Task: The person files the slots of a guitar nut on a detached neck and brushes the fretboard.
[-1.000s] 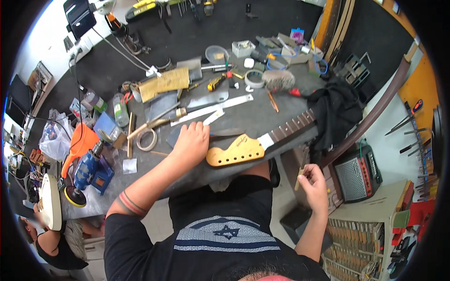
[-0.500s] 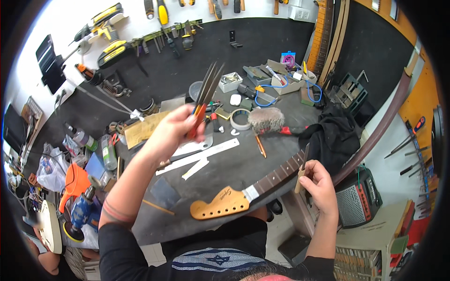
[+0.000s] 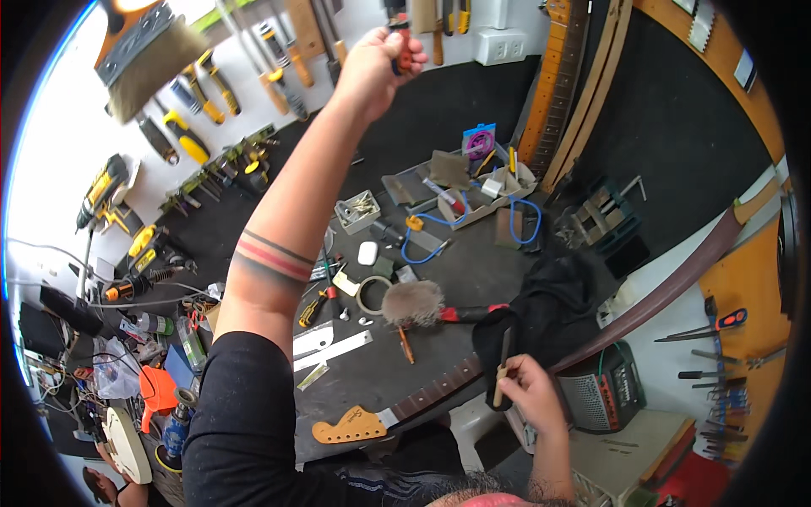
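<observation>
My left hand [image 3: 376, 74] is raised to the tool wall at the top, closed around red-handled files [image 3: 400, 49]; their blades are mostly out of sight. Low on the right, my right hand [image 3: 534, 395] grips a small file [image 3: 501, 380] by its light wooden handle, its dark blade pointing up. Beside that hand, a guitar neck [image 3: 355, 425] with a pale wooden headstock and dark fretboard lies along the bench's near edge. Past its far end is a crumpled black cloth [image 3: 545, 308].
A fuzzy grey brush [image 3: 414, 302], a tape roll [image 3: 372, 296] and a white ruler [image 3: 338, 348] lie on the dark bench. Behind them stands a parts tray [image 3: 498, 190]. Hanging tools line the wall, including a wide brush [image 3: 148, 72]. An amplifier [image 3: 604, 389] stands at right.
My left hand has risen from above the bench to the tool wall, still holding the red-handled files. The view has tilted up. My right hand keeps its file.
</observation>
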Tool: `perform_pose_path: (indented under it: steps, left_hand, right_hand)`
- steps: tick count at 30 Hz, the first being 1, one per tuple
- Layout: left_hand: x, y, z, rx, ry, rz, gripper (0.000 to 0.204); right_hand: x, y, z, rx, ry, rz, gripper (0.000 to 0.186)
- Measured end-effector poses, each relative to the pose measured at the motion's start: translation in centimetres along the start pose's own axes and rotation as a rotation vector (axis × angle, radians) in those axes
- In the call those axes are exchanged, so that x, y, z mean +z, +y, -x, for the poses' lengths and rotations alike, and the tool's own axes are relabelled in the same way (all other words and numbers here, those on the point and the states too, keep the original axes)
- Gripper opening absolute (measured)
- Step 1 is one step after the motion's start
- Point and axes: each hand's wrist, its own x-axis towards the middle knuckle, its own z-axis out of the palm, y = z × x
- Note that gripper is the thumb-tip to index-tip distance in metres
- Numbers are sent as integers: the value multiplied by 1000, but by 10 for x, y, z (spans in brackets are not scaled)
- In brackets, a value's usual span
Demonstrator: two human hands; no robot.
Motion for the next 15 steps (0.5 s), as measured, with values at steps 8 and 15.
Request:
perform_pose_path:
  steps: [8,15]
  left_hand:
    - [-11,-8,-40,69,207,70,29]
    - [-6,-18,-34,58,275,75,30]
  right_hand:
    - [-47,-3,28,110,-57,67,26]
    - [-67,-18,24,158,-92,29,26]
